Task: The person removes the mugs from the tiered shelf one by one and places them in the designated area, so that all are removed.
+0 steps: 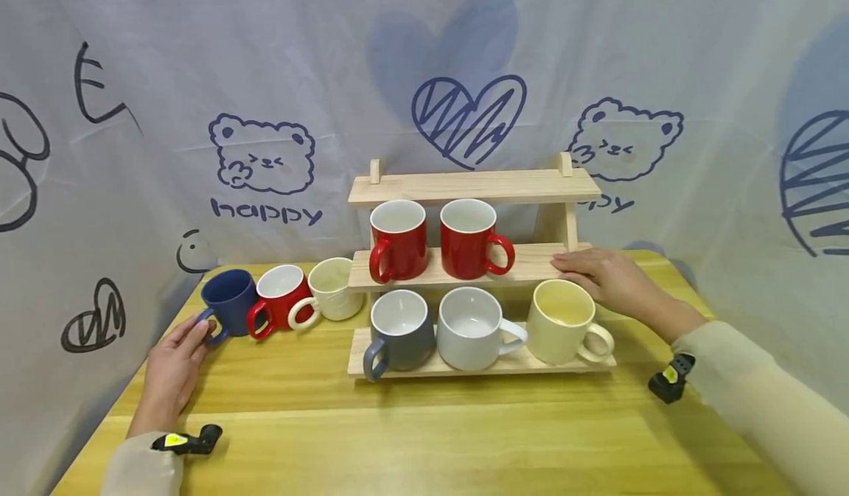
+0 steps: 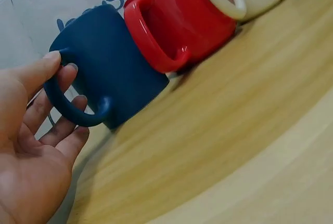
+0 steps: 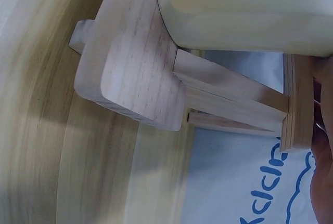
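At the table's left, a blue mug [image 1: 229,297] stands beside a red mug [image 1: 281,295] and a cream mug [image 1: 337,290]. My left hand [image 1: 174,363] pinches the blue mug's handle between thumb and fingers; the left wrist view shows the thumb on top of the handle [image 2: 70,110]. On the right, my right hand [image 1: 606,278] rests with extended fingers on the right end of the middle shelf of a wooden rack [image 1: 530,260]. Just below that hand is a pale yellow mug [image 1: 562,319]; in the right wrist view only the hand's edge shows.
Two red mugs, one at left [image 1: 401,242] and one at right [image 1: 468,239], stand on the middle shelf. The bottom shelf bears a grey mug [image 1: 401,334] and a white mug [image 1: 469,330]. A printed cloth [image 1: 345,76] hangs behind the wooden table [image 1: 431,444].
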`<move>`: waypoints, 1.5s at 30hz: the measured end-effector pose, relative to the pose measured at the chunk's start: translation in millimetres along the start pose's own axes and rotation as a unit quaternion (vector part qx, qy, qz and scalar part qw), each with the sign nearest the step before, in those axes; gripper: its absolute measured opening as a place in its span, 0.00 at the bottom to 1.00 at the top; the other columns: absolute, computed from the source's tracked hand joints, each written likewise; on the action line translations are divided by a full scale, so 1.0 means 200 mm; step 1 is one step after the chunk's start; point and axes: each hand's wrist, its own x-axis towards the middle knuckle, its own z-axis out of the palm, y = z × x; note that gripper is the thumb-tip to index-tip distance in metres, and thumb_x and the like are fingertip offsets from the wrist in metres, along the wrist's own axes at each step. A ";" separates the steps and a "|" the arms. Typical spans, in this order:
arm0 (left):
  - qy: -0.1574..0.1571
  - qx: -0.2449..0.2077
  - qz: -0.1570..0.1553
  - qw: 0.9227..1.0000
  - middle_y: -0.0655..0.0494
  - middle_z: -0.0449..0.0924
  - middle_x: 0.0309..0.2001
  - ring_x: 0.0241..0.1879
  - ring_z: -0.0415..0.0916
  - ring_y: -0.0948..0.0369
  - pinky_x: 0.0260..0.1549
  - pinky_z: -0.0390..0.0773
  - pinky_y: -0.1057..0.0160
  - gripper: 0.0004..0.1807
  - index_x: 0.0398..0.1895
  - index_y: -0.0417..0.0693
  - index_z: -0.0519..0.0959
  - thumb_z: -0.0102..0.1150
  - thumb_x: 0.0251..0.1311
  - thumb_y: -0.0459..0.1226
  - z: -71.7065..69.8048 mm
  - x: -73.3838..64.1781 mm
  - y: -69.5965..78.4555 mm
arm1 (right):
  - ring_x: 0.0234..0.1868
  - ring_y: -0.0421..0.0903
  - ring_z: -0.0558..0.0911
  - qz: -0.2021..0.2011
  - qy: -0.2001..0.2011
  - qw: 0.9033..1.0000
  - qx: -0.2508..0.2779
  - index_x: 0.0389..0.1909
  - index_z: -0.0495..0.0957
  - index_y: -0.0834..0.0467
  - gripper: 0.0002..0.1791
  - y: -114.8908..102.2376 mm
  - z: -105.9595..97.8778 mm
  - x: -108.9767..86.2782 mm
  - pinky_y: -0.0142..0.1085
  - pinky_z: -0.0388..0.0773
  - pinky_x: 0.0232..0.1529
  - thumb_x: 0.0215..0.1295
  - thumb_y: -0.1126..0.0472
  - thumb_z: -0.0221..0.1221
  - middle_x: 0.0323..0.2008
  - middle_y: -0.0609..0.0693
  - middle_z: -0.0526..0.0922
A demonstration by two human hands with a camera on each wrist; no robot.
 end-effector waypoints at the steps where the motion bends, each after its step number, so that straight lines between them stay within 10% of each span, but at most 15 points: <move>1: 0.001 0.012 0.002 1.000 0.62 0.84 0.40 0.44 0.79 0.70 0.43 0.78 0.75 0.10 0.47 0.54 0.84 0.62 0.63 0.35 0.00 0.00 0.01 | 0.51 0.59 0.81 0.001 0.002 1.000 0.001 0.49 0.84 0.62 0.18 0.00 0.00 0.00 0.57 0.73 0.54 0.56 0.69 0.66 0.50 0.56 0.84; 12: 0.058 0.184 -0.025 0.981 0.70 0.77 0.45 0.50 0.72 0.71 0.50 0.73 0.76 0.32 0.67 0.47 0.72 0.62 0.61 0.51 0.04 0.01 0.08 | 0.51 0.59 0.82 0.019 -0.007 1.000 0.008 0.50 0.85 0.60 0.17 0.02 -0.01 0.00 0.57 0.74 0.54 0.58 0.67 0.67 0.50 0.55 0.84; 18: 0.089 0.217 0.009 0.972 0.68 0.76 0.54 0.52 0.71 0.72 0.49 0.73 0.78 0.31 0.66 0.45 0.73 0.61 0.64 0.50 0.09 0.01 0.15 | 0.52 0.59 0.81 0.033 -0.018 0.999 0.007 0.51 0.84 0.58 0.17 0.02 -0.03 0.01 0.57 0.75 0.52 0.59 0.65 0.67 0.51 0.55 0.84; 25: 0.120 0.304 0.026 0.945 0.74 0.76 0.55 0.56 0.68 0.72 0.46 0.68 0.83 0.29 0.65 0.50 0.75 0.55 0.66 0.54 0.15 0.00 0.22 | 0.52 0.58 0.81 0.025 -0.018 0.999 0.006 0.51 0.84 0.59 0.17 0.03 -0.04 0.00 0.56 0.74 0.54 0.59 0.65 0.66 0.51 0.55 0.84; 32: 0.139 0.203 0.035 0.969 0.69 0.79 0.52 0.61 0.66 0.66 0.60 0.65 0.74 0.24 0.60 0.45 0.78 0.56 0.68 0.49 0.19 -0.04 0.25 | 0.52 0.56 0.81 -0.008 -0.006 1.000 0.002 0.51 0.84 0.59 0.18 0.05 -0.01 -0.01 0.55 0.73 0.56 0.57 0.65 0.67 0.50 0.54 0.84; 37: 0.114 0.231 0.047 0.965 0.68 0.78 0.52 0.62 0.65 0.64 0.60 0.66 0.73 0.27 0.60 0.39 0.77 0.55 0.68 0.50 0.24 -0.07 0.26 | 0.48 0.54 0.80 -0.019 -0.002 1.000 -0.005 0.50 0.84 0.59 0.19 0.05 0.01 -0.02 0.52 0.76 0.50 0.56 0.63 0.68 0.49 0.53 0.85; 45: 0.005 0.403 0.088 0.911 0.56 0.76 0.60 0.61 0.68 0.60 0.62 0.69 0.59 0.31 0.64 0.42 0.74 0.48 0.71 0.56 0.36 -0.06 0.35 | 0.46 0.53 0.81 -0.003 0.005 1.000 -0.003 0.49 0.85 0.58 0.18 0.06 0.00 -0.01 0.52 0.78 0.45 0.56 0.62 0.69 0.48 0.53 0.85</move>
